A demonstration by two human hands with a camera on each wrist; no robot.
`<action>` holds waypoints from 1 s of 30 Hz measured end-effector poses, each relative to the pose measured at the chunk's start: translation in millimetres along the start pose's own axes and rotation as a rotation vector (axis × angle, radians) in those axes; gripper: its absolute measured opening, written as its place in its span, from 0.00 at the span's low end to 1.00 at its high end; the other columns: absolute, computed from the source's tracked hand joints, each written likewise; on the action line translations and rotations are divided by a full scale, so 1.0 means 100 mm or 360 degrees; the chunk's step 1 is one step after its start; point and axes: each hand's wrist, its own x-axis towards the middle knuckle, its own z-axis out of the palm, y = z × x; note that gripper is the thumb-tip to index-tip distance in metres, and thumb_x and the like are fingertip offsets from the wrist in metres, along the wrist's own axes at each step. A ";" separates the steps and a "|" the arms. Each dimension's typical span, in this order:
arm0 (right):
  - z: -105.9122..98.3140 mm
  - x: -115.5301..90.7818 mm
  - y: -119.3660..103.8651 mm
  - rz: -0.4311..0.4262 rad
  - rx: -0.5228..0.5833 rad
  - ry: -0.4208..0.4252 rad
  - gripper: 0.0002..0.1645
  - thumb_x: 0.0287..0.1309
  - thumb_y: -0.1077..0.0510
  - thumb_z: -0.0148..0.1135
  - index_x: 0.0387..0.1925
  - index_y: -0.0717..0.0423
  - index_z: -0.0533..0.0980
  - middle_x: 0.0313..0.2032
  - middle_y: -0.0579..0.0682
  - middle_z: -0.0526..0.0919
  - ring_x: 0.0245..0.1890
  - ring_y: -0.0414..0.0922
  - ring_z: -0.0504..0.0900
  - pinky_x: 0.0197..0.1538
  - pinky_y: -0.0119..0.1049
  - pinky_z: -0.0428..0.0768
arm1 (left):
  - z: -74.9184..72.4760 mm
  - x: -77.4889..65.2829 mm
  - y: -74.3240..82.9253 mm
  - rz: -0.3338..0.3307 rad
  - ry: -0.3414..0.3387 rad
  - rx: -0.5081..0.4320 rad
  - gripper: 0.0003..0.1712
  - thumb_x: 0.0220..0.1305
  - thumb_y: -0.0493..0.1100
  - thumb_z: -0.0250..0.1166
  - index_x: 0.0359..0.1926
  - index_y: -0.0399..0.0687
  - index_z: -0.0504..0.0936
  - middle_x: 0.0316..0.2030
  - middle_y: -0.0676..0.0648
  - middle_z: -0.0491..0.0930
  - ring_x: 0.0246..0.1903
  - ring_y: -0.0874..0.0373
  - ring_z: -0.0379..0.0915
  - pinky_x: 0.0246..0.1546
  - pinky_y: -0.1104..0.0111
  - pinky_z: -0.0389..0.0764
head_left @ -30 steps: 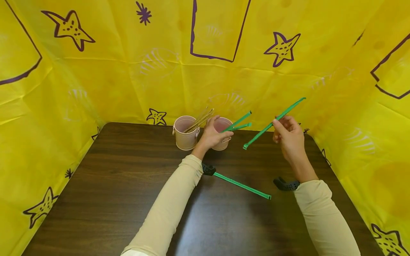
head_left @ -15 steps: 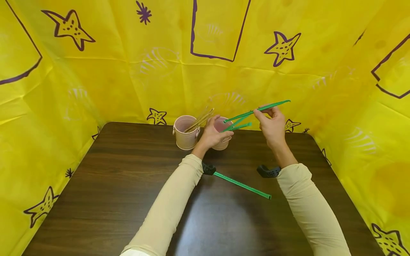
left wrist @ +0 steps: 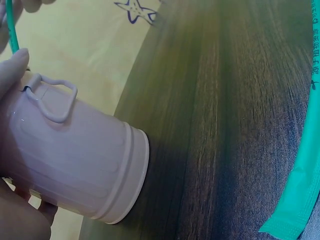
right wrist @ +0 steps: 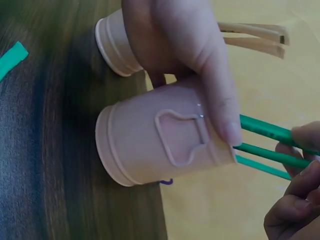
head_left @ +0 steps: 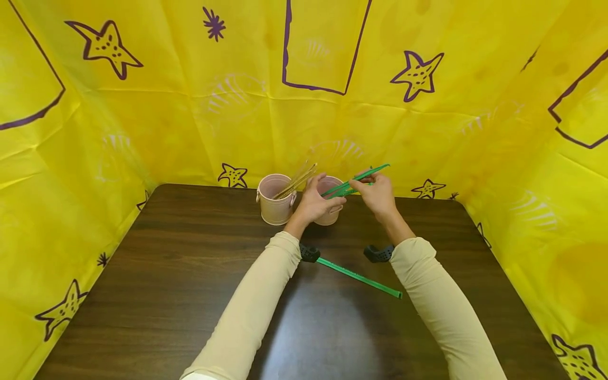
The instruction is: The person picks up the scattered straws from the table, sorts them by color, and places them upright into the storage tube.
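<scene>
My left hand [head_left: 313, 203] grips the right-hand pink bucket [right wrist: 135, 140] around its upper part, the thumb at the rim in the right wrist view. Green wrapped straws [right wrist: 275, 156] lean out of that bucket's mouth. My right hand [head_left: 380, 195] pinches a green wrapped straw [head_left: 377, 170] between thumb and fingers; it slants down to the bucket's opening alongside the others. Another green wrapped straw [head_left: 358, 276] lies on the table below the hands, its printed sleeve [left wrist: 305, 140] showing in the left wrist view. The bucket's inside is hidden.
A second pink bucket [head_left: 274, 211] stands close on the left, holding several thin brown wrapped sticks [right wrist: 257, 32]. Both buckets are at the back edge of the dark wooden table [head_left: 190, 285]. A yellow printed cloth [head_left: 190, 121] hangs right behind and at both sides.
My right hand has moved left and down with the straw, bringing its end from the air over the right side to the bucket's mouth. My left hand stays on the bucket.
</scene>
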 end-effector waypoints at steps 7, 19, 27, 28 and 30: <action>0.03 -0.03 0.02 -0.0055 0.0019 -0.0040 0.25 0.62 0.48 0.71 0.53 0.58 0.77 0.51 0.51 0.82 0.46 0.44 0.76 0.45 0.34 0.75 | 0.00 -0.02 -0.01 -0.0003 0.0001 0.0011 0.58 0.56 0.54 0.78 0.79 0.56 0.53 0.77 0.45 0.50 0.74 0.39 0.57 0.72 0.48 0.68; -0.22 -0.26 0.15 0.0027 -0.0191 -0.0308 0.50 0.59 0.39 0.72 0.73 0.57 0.61 0.68 0.58 0.71 0.43 0.50 0.81 0.48 0.43 0.84 | -0.02 -0.01 0.00 -0.0003 -0.0025 0.0036 0.60 0.54 0.57 0.79 0.79 0.56 0.52 0.76 0.45 0.51 0.74 0.39 0.58 0.72 0.50 0.69; -0.25 -0.64 0.37 -0.0163 -0.0571 -0.0513 0.34 0.61 0.42 0.71 0.61 0.56 0.74 0.55 0.56 0.85 0.45 0.53 0.83 0.44 0.41 0.82 | -0.03 -0.03 0.00 0.0002 -0.0007 0.0130 0.59 0.55 0.60 0.78 0.79 0.58 0.52 0.76 0.46 0.52 0.74 0.40 0.58 0.72 0.46 0.67; -0.24 -0.68 0.40 -0.0194 -0.0609 -0.0536 0.31 0.61 0.44 0.72 0.58 0.56 0.76 0.51 0.55 0.86 0.43 0.52 0.83 0.42 0.39 0.80 | -0.03 -0.03 0.00 0.0006 -0.0013 0.0137 0.59 0.55 0.60 0.77 0.79 0.58 0.52 0.77 0.46 0.52 0.74 0.40 0.58 0.73 0.46 0.66; -0.21 -0.76 0.46 -0.0220 -0.0667 -0.0600 0.25 0.60 0.46 0.73 0.53 0.56 0.80 0.45 0.52 0.88 0.39 0.48 0.82 0.39 0.37 0.78 | -0.03 -0.03 0.01 0.0007 -0.0022 0.0152 0.59 0.56 0.61 0.77 0.80 0.58 0.52 0.77 0.45 0.51 0.74 0.40 0.57 0.73 0.46 0.66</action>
